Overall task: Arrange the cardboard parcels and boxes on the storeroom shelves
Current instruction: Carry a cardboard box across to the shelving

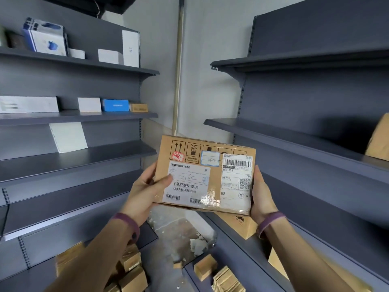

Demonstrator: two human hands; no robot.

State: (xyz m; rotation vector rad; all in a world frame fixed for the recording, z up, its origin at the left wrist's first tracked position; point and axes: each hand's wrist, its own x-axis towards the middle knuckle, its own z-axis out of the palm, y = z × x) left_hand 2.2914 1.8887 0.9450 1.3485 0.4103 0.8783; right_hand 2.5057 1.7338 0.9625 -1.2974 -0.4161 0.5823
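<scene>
Down low, small cardboard parcels [130, 268] are heaped on the bottom shelf at my left, and a few more [221, 277] lie on the bottom shelf at my right, with a littered patch of floor [179, 234] between them. Above that, my hands hold a flat cardboard box [205, 174] in the air between the two shelf units, its labelled face tilted toward me. My left hand [147, 190] grips its left edge, thumb pressed on the white shipping label [189, 184] and fingers curled behind; my right hand [262, 197] clasps the right edge, beside another white label [236, 180] with a QR code. Just beneath the box, a brown carton [242, 226] stands on a lower right shelf. Farther right, one cardboard parcel [379, 140] sits on a middle shelf. Further off on the left unit [73, 116], white boxes [89, 104], a blue box [115, 105] and a small brown box [138, 107] stand in a row, with more white boxes [130, 48] on the shelf above.
</scene>
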